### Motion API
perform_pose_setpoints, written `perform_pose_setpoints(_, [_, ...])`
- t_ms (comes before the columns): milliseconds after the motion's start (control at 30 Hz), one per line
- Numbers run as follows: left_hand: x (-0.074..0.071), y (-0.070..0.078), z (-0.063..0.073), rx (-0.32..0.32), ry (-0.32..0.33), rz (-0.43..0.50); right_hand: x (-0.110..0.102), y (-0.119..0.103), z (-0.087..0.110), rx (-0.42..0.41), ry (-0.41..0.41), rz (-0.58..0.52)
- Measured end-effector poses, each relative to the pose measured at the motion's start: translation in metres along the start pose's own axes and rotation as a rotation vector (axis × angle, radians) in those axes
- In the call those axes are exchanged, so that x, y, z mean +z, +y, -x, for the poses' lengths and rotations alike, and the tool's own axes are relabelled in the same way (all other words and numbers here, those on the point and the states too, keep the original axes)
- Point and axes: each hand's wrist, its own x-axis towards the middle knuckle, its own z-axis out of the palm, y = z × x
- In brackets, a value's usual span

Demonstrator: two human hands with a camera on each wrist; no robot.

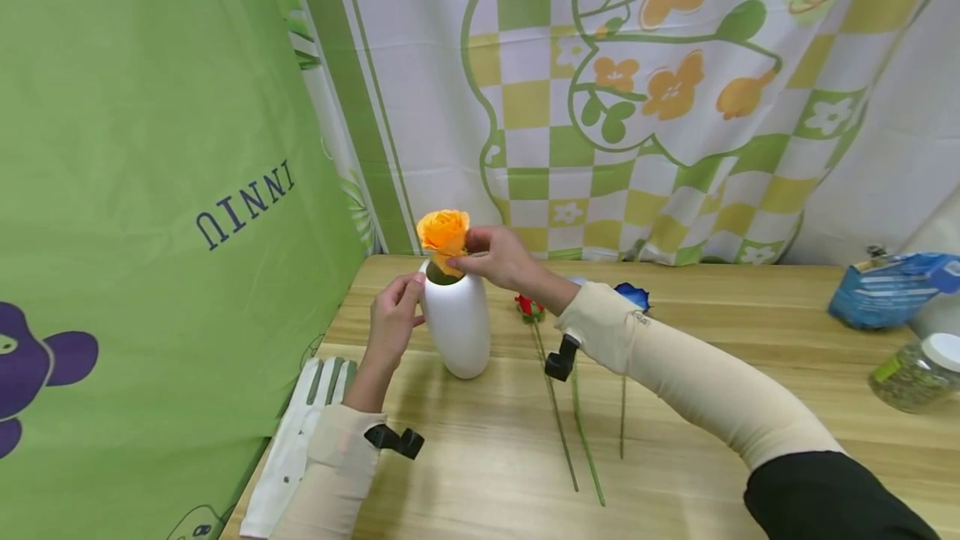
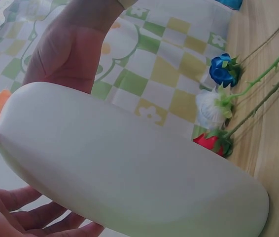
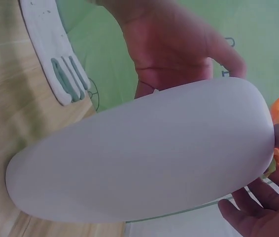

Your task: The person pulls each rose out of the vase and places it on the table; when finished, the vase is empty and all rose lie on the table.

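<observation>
A white vase (image 1: pixel 459 327) stands on the wooden table, with an orange rose (image 1: pixel 442 230) in its mouth, the bloom just above the rim. My left hand (image 1: pixel 392 319) holds the vase near the top, its thumb at the rim and its fingers (image 2: pixel 46 217) curved along the side. From the right, my right hand (image 1: pixel 498 257) pinches the orange rose just under the bloom; its stem is hidden inside the vase. Right of the vase lie a red rose (image 1: pixel 529 307), a white rose (image 2: pixel 211 108) and a blue rose (image 1: pixel 633 297), partly covered by my right arm in the head view.
A white item with grey-green stripes (image 1: pixel 288 448) lies by my left forearm at the table's left edge. At the far right are a blue packet (image 1: pixel 885 290) and a white-lidded jar (image 1: pixel 918 369). A green cloth (image 1: pixel 150 290) hangs left, a patterned curtain (image 1: pixel 525 165) behind.
</observation>
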Motion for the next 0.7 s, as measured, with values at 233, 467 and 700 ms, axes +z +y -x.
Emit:
perform_pose_setpoints(233, [0.0,-0.001,-0.002,-0.003,0.002,-0.002,0.002,-0.003,-0.002,0.016,0.056,-0.077])
perform_pose_setpoints(467, [-0.001,0.001,-0.004,0.014,0.015,0.001,0.002,-0.01,-0.004,-0.027,0.109,-0.112])
perform_pose_setpoints(700, [0.001,-0.002,-0.002,0.008,0.016,0.013,0.004,-0.011,-0.005,-0.075,0.157,-0.143])
